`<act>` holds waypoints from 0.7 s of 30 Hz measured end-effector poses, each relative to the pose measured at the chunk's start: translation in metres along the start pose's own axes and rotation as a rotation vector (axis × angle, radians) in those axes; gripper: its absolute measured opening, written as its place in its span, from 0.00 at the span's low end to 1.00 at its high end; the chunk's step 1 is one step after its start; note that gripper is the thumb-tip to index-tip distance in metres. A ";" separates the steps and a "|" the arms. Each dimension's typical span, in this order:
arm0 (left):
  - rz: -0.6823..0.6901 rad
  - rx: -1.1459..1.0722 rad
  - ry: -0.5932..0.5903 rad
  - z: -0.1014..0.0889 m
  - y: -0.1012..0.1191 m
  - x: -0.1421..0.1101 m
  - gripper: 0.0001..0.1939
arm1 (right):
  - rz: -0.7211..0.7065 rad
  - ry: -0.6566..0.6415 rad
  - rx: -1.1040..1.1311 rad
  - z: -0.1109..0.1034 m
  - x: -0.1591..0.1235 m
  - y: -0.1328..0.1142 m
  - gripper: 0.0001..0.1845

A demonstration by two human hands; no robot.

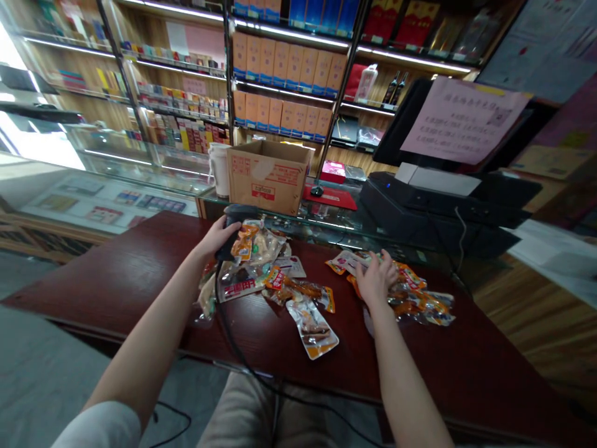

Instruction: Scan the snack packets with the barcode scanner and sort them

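Note:
My left hand (219, 236) is wrapped round a black handheld barcode scanner (241, 214), whose cable hangs down over the table edge. Just beside and under it lies a pile of clear and printed vacuum-packed snacks (268, 246). Over on the right, my right hand (375, 277) rests with fingers apart on another heap of orange-and-clear snack packets (422, 305). A white-and-orange packet (345, 261) lies by its fingertips. Between the two heaps are a packet with a brown drumstick-like piece (303, 289) and a silver-backed snack packet (313, 330).
A dark red wooden table (135, 274) holds the packets. Behind it, an open cardboard box (268, 177) and a white cup-shaped container (219, 168) stand on a glass counter. A monitor with a taped paper notice (466, 118) is at right. Stocked shelves line the back.

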State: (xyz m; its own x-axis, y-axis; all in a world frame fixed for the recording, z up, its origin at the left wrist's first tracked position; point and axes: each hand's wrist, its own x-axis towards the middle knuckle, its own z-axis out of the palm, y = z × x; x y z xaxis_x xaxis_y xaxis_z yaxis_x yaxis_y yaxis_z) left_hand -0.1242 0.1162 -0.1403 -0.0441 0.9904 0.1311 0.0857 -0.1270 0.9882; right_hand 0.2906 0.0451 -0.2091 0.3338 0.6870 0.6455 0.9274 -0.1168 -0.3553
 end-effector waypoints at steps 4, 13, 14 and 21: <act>-0.029 -0.044 0.089 -0.020 -0.022 0.003 0.21 | -0.187 -0.234 0.363 0.023 -0.008 -0.036 0.21; -0.067 -0.110 -0.017 0.003 -0.042 0.009 0.22 | 0.196 -0.744 0.827 0.105 0.006 -0.150 0.17; -0.061 -0.124 -0.020 0.003 -0.045 0.009 0.24 | 0.221 -0.743 0.851 0.110 0.007 -0.156 0.16; -0.049 -0.156 -0.043 -0.003 -0.056 0.002 0.30 | 0.358 -0.714 1.054 0.123 -0.002 -0.162 0.16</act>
State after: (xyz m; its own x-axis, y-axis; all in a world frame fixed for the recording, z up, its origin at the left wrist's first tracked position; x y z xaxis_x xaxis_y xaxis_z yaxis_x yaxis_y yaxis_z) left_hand -0.1324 0.1248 -0.1953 -0.0012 0.9966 0.0821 -0.0709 -0.0820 0.9941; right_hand 0.1189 0.1508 -0.2363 0.0686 0.9973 0.0259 0.1243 0.0173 -0.9921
